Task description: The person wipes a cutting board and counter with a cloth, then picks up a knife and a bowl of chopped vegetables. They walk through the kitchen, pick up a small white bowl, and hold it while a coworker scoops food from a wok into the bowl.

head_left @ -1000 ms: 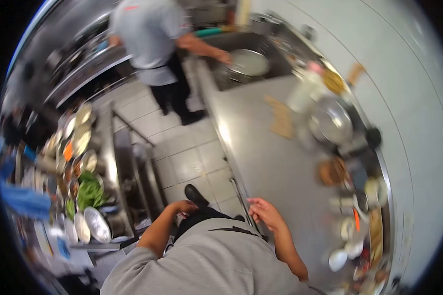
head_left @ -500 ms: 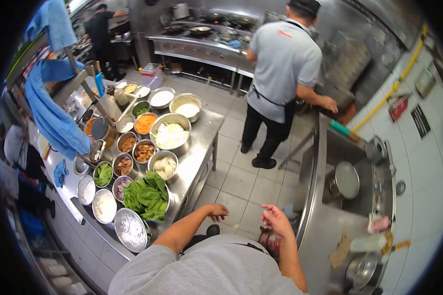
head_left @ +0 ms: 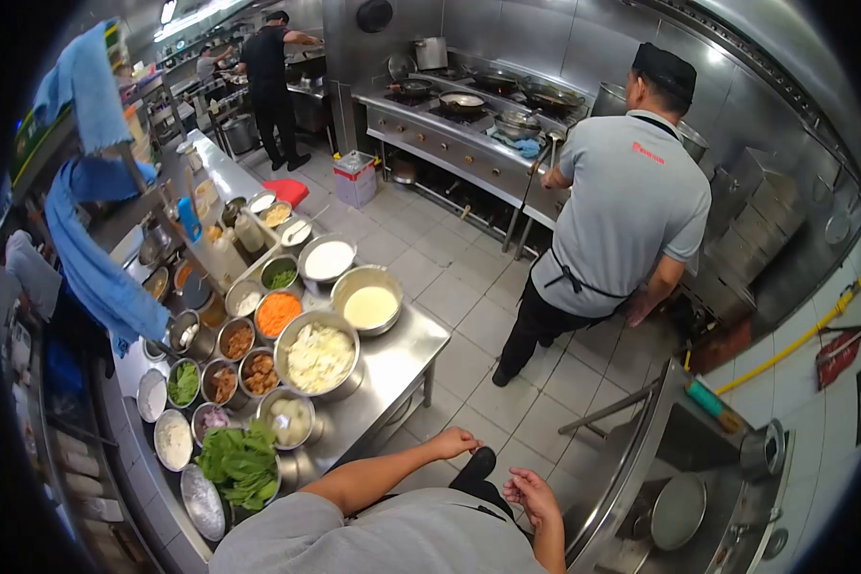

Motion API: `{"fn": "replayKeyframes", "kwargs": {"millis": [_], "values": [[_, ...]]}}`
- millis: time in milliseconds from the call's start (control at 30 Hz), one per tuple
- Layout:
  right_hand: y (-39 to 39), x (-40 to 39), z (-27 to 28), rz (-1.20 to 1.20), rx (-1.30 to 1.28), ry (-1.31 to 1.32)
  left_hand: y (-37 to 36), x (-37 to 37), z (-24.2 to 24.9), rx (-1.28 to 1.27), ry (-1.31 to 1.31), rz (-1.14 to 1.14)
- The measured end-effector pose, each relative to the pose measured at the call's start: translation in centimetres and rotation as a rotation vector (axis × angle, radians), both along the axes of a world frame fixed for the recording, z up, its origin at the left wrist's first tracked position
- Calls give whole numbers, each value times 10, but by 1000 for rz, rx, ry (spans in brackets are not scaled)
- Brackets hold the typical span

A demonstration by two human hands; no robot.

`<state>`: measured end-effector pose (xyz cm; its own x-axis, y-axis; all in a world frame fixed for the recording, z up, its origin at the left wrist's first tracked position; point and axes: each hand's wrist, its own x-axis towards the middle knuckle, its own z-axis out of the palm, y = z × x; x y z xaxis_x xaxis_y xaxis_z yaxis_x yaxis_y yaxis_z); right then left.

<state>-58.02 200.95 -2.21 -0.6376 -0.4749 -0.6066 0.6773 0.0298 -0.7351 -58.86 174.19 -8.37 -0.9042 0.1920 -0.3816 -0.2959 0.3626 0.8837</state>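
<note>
My left hand [head_left: 454, 442] hangs over the floor in front of my body, its fingers loosely curled and nothing seen in it. To its right, my right hand [head_left: 533, 495] is also free, with fingers bent and apart. Neither hand touches anything. The steel counter [head_left: 413, 337] on my left is closest to my left hand. On it stand a bowl of leafy greens [head_left: 239, 466], a bowl of peeled white pieces [head_left: 289, 421], a large bowl of chopped pale vegetable [head_left: 318, 360], shredded carrot [head_left: 279, 314] and a bowl of yellowish liquid [head_left: 370, 307].
A co-worker in a grey shirt [head_left: 631, 210] stands ahead by the stove [head_left: 440, 134]. Another person in black [head_left: 270, 91] works farther back. At right is a steel sink unit [head_left: 631, 488] holding a pot [head_left: 679, 512]. Blue towels [head_left: 96, 239] hang at left.
My view has moved forward and turned, so the sink unit sits lower right and more of the stove shows. The grey-shirted co-worker has turned toward the stove. My hands remain free.
</note>
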Motion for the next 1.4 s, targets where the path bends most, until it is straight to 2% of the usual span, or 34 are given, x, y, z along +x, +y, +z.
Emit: {"fn": "replayKeyframes", "kwargs": {"millis": [67, 167, 233, 267, 367, 467, 567, 667, 700, 767, 800, 933, 1033, 1100, 1167, 1300, 1367, 1400], "values": [[15, -48, 1, -45, 29, 8, 9, -43, -15, -49, -31, 19], [38, -129, 15, -62, 14, 22, 14, -100, 3, -148, -58, 29], [49, -180, 16, -50, 7, 21, 9, -124, 11, -49, 109, -50], [52, -205, 20, -61, -1, 47, 4, -138, 16, -61, 19, -59], [48, -267, 32, -80, 3, 103, -12, -164, 13, -171, 23, 27], [27, -307, 33, -108, -37, 115, -37, -189, 12, -79, 30, 130], [-6, -337, 10, -11, -81, 55, -66, -222, 18, 3, 19, 246], [-58, -354, -3, 262, 20, -23, -102, -253, 23, 41, 86, 348], [-76, -363, -5, 268, 24, -20, -115, -260, 22, 45, 89, 354], [-105, -388, -9, 593, 35, 131, -141, -276, 19, 16, 107, 484], [-116, -403, -5, 627, -10, 116, -155, -283, -4, -35, 161, 535], [-170, -479, 18, 549, 116, 134, -193, -301, -19, -24, 176, 633], [-213, -534, 17, 397, 83, 124, -198, -303, -22, 51, -6, 638], [-250, -552, 34, 414, 91, 154, -210, -305, -26, 120, 5, 767], [-287, -573, 35, 594, 99, 125, -216, -306, -37, 122, 23, 800], [-348, -626, -11, 753, 208, 143, -217, -310, -33, 200, -47, 925], [-363, -662, -55, 960, 422, 393, -217, -313, -27, 160, -76, 948], [-365, -684, -87, 1036, 502, 448, -220, -317, 1, 388, -265, 1002]]}}
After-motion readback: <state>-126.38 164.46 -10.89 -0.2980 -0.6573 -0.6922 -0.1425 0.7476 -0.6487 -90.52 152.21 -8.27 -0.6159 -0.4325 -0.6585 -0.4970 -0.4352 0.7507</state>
